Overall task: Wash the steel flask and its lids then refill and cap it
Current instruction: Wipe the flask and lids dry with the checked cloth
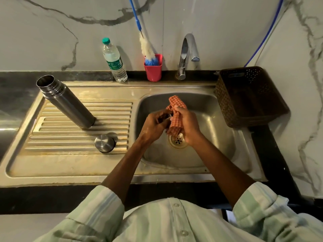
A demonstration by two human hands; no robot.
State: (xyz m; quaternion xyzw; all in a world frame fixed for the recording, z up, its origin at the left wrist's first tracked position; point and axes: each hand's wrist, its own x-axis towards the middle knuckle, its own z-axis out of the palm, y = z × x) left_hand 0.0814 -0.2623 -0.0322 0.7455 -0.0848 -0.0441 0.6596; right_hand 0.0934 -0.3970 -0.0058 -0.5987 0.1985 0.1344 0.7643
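The steel flask (66, 103) stands uncapped on the ribbed drainboard (78, 137), left of the sink bowl (206, 119). A round steel lid (104, 143) rests on the drainboard in front of it. Over the bowl, my right hand (188, 124) grips an orange checked cloth (175, 112). My left hand (155, 124) is curled around a small object pressed against the cloth; my fingers and the cloth hide most of it, so I cannot tell what it is.
A plastic water bottle with a green cap (114, 62) and a red cup holding a bottle brush (153, 68) stand behind the sink. The tap (187, 55) arches over the bowl. A brown perforated basket (248, 96) sits at the right. The drain (178, 140) lies below my hands.
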